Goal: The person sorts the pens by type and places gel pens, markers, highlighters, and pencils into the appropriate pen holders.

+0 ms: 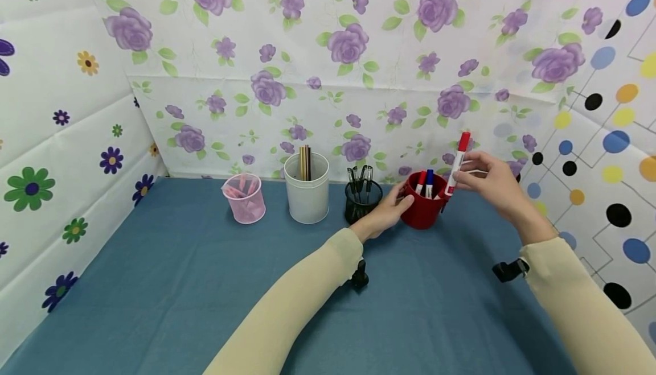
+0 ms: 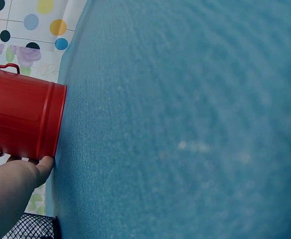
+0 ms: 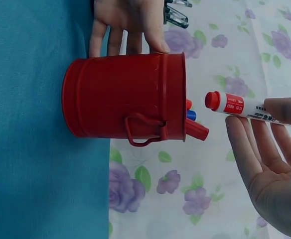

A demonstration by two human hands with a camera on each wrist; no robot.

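Note:
My right hand pinches a white marker with red ends between thumb and fingers. The marker tilts over the right side of a red metal pail; in the right wrist view its red lower end is just outside the pail's mouth. Inside the pail stand several markers, among them a blue-capped one and red ones. My left hand holds the pail's left side, thumb in front and fingers behind. The pail has small side handles and stands upright on the blue cloth.
Left of the pail stand a black mesh cup with black pens, a white pail with pencils, and a pink mesh cup with pink items. The blue cloth meets a flowered backdrop behind them.

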